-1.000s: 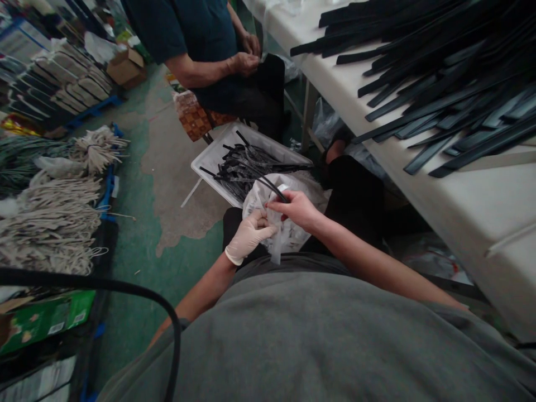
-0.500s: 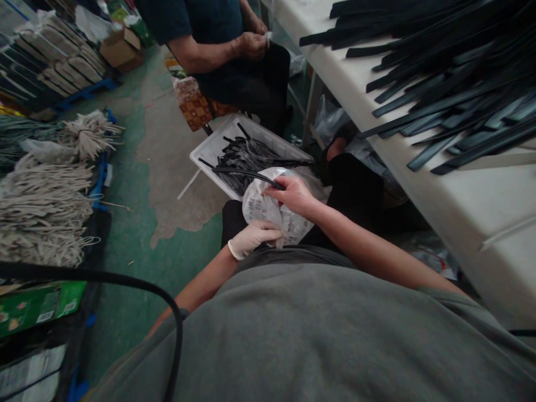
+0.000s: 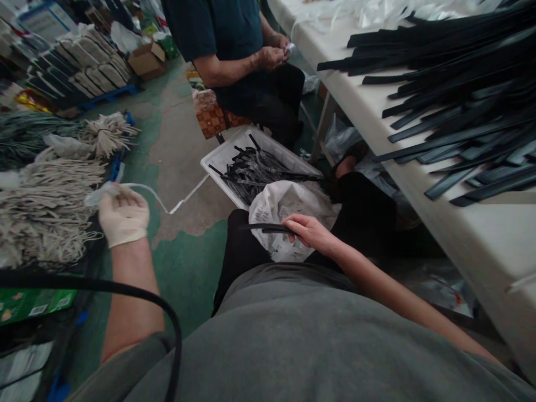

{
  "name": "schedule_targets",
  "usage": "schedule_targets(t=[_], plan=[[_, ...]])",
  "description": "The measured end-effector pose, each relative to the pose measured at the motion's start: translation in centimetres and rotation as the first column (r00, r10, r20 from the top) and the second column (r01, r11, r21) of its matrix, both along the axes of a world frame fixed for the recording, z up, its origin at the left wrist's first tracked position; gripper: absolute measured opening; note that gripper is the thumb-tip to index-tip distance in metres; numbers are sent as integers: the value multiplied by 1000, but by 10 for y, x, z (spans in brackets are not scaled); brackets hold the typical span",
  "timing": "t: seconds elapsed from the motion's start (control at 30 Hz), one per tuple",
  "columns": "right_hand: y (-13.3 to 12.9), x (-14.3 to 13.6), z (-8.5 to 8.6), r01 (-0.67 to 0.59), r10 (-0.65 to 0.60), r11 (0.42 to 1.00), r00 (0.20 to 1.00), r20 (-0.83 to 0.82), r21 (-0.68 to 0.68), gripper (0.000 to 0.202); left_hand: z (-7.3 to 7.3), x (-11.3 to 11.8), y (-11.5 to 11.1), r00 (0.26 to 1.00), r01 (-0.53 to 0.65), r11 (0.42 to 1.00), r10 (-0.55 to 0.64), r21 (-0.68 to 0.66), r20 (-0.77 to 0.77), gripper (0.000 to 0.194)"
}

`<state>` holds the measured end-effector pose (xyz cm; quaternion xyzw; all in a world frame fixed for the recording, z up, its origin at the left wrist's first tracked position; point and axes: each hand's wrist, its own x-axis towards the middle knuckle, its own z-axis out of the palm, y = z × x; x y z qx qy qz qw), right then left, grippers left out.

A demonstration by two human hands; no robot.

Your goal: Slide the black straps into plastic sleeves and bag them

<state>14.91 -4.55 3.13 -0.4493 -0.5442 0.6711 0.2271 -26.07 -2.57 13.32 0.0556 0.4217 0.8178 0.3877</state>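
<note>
My left hand, in a pale glove, is raised at the left with its fingers curled round a clear plastic wrapper. A thin white strip trails from near it towards the white crate. My right hand is bare and closed on a black strip, whose free end points left. Below that hand, an open white sack stands between my knees. Just beyond it, the white crate holds a heap of black strips, some in clear wrapping.
A white table on the right bears many long black strips. Another person sits ahead beside the crate. Bundles of beige cords lie at the left, with a cardboard box behind.
My left hand has left the sack and swung far left, up to the cord bundles, with the wrapper. My right hand still grips the black strip, now lower in the view. The sack's mouth is wider.
</note>
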Motion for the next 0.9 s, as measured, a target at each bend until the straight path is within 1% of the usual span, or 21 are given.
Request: schedule_targets(t=[0.03,0.07,0.13,0.17,0.2,0.23,0.27,0.3,0.37,0.43,0.5,0.57,0.7,0.8,0.9], plan=[[-4,-2,-2,6,-6,1000,1000,6,-12,38,-15,15,-6,998,28,997,-25,-72,50,28],[-7,-3,-3,11,-11,1000,1000,1,-16,37,-34,34,-14,992,74,986,-57,-151,115,30],[-12,-4,-3,10,-10,1000,1000,-20,-14,32,-76,78,-31,956,201,932,-119,-301,269,27],[-14,-4,-1,9,-9,1000,1000,-20,-7,29,-96,100,-40,926,267,898,-138,-349,352,26],[-15,-3,1,6,-6,1000,1000,-10,10,26,-113,120,-49,891,332,870,-161,-365,426,26],[-15,-2,4,-3,3,1000,1000,11,30,25,-126,138,-58,856,389,839,-178,-379,485,25],[-16,-1,6,-19,17,999,999,45,50,25,-136,152,-65,830,431,814,-188,-389,525,25],[-16,0,8,-33,28,997,996,86,67,28,-141,164,-71,807,465,795,-200,-389,556,24],[-15,0,11,-41,26,995,986,164,90,34,-143,177,-79,776,508,775,-223,-376,590,21],[-15,-2,10,-27,6,995,978,211,96,37,-137,182,-82,766,529,772,-256,-352,590,16],[-15,-7,7,-14,-5,996,974,224,85,38,-132,184,-82,776,538,768,-291,-347,560,14],[-15,-13,3,-24,8,997,973,229,68,37,-129,187,-82,788,548,753,-319,-364,526,19],[-11,-23,0,-69,42,993,968,249,101,36,-132,193,-84,802,554,730,-340,-400,491,24],[-8,-28,-1,-114,73,985,954,290,126,35,-134,197,-87,799,563,731,-361,-385,481,22],[-4,-30,-1,-164,90,970,927,364,177,34,-136,197,-88,780,589,727,-396,-353,484,19]])
